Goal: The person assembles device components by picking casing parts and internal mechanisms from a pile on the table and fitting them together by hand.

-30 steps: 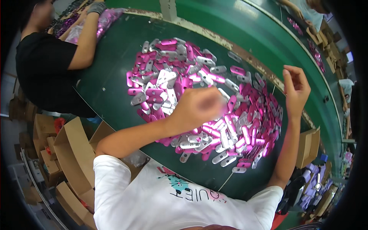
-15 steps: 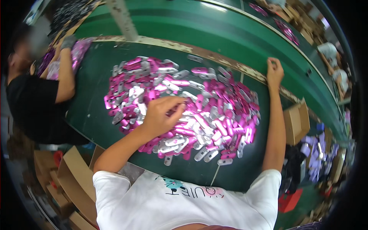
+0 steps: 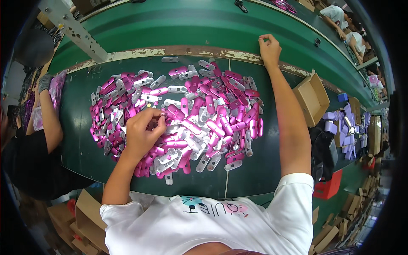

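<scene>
A wide heap of oblong, round-ended casings (image 3: 191, 126), some glossy pink and some silver, lies on the dark green table (image 3: 255, 174). Over the left-middle of the heap, my left hand (image 3: 144, 131) is closed, thumb and forefinger drawn together in a pinch; whatever is between them is too small to make out. My right arm reaches forward past the heap. Beyond the table's far rail, above the green conveyor belt (image 3: 182, 29), my right hand (image 3: 270, 50) has its fingers curled in, and their contents are hidden.
A worn rail (image 3: 204, 53) with a metal post (image 3: 74, 32) separates table and belt. An open cardboard box (image 3: 312, 100) stands right, near purple parts (image 3: 348, 129) and a red bin (image 3: 329, 185). A gloved co-worker (image 3: 34, 148) handles a pink plastic bag (image 3: 57, 91) at left.
The whole view has swung, shifting the heap leftward in the picture. My right hand has gone a little farther out over the belt. My left hand keeps its pinch above the heap.
</scene>
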Motion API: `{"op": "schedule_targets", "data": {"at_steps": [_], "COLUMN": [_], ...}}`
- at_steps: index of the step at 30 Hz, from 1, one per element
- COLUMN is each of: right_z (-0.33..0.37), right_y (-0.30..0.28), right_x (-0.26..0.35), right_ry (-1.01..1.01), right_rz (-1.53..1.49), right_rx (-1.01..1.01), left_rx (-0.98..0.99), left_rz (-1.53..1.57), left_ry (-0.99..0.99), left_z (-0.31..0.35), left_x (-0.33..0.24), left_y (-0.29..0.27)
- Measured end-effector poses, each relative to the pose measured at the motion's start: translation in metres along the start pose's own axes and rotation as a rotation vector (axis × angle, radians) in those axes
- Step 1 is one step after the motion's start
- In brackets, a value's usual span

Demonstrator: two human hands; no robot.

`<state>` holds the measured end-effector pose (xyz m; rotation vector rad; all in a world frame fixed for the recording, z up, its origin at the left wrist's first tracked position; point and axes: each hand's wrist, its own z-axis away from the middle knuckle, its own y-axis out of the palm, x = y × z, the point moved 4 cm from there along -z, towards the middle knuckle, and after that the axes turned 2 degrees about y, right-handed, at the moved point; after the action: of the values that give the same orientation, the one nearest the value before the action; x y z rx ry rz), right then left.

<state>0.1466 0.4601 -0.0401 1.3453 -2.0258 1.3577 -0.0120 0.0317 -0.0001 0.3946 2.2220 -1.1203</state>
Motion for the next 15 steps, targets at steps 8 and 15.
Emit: {"op": "schedule_targets", "data": {"at_steps": [8, 15], "right_z": [0.001, 0.000], "right_y": [0.001, 0.004], "right_x": [-0.001, -0.001], "right_ry": [-0.012, -0.033], "right_rz": [-0.046, -0.009], "right_rx": [0.009, 0.043], "left_rx": [-0.007, -0.130], "left_rz": [-0.108, -0.099], "left_ry": [0.112, 0.110], "left_z": [-0.003, -0.003], "left_x": [-0.012, -0.009], "left_y": [-0.011, -0.019]}}
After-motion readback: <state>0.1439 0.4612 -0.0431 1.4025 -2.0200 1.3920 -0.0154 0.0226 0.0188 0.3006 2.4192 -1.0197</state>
